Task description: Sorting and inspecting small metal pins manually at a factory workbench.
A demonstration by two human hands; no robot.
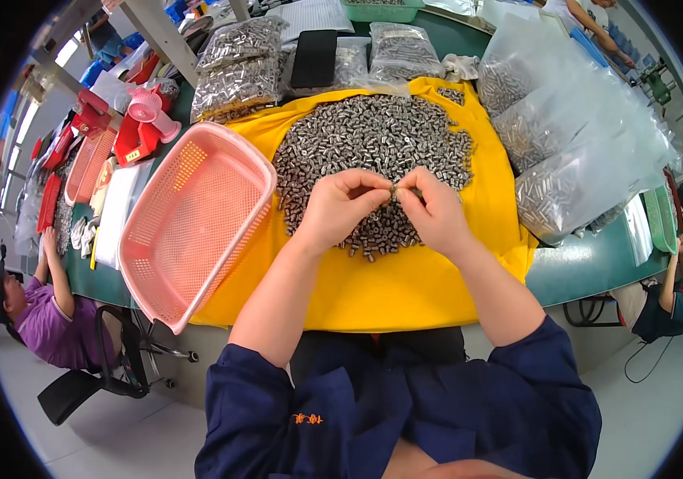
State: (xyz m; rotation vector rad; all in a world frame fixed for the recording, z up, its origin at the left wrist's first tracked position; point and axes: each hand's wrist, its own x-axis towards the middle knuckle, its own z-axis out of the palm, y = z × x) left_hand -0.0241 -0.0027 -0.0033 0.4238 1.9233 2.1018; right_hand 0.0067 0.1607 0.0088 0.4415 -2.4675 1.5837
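Note:
My left hand [341, 206] and my right hand [435, 214] meet fingertip to fingertip over a wide pile of small silver metal parts [373, 136]. Both hands are closed in a pinch, thumb against forefinger. Whatever lies between the fingertips is too small to make out; it may be one of the metal parts, but I cannot tell. The pile rests on a yellow cloth [341, 299] spread over the table. Close by my left forearm stands a pink perforated plastic basket [197, 203], tilted, its inside bare.
Clear bags of metal parts [239, 68] are stacked at the back left, beside a black phone [314, 59]. More filled bags [549, 191] line the right. A pink fan [150, 108] and red bins [132, 142] stand left. Co-workers sit left [62, 327] and right [677, 303].

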